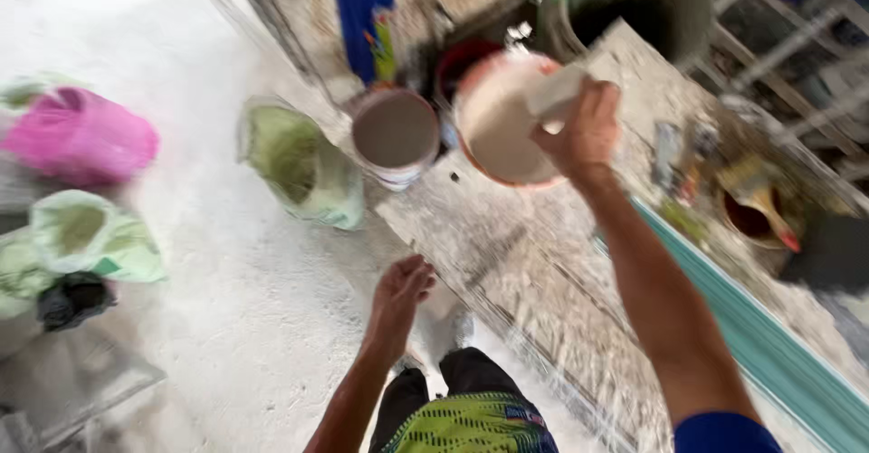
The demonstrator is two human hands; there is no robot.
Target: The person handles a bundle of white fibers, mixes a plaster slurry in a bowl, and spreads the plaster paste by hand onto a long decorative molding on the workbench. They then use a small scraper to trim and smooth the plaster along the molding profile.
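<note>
Right hand [587, 132] up over orange-rimmed bucket [502, 123], grip closed around flat pale tool [554, 94], likely so drips fall inside. Left hand [398, 297] low, fingers loosely curled, holding nothing, near plank [507, 254]. White bucket [396, 136] and green sack [303, 165] just beside, within reach. Frame blurred.

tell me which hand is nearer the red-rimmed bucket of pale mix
Right. The right hand is at the bucket, over its right rim, gripping a pale flat piece. The left hand is well below it, resting on the dusty plank, apart from the bucket.
</note>
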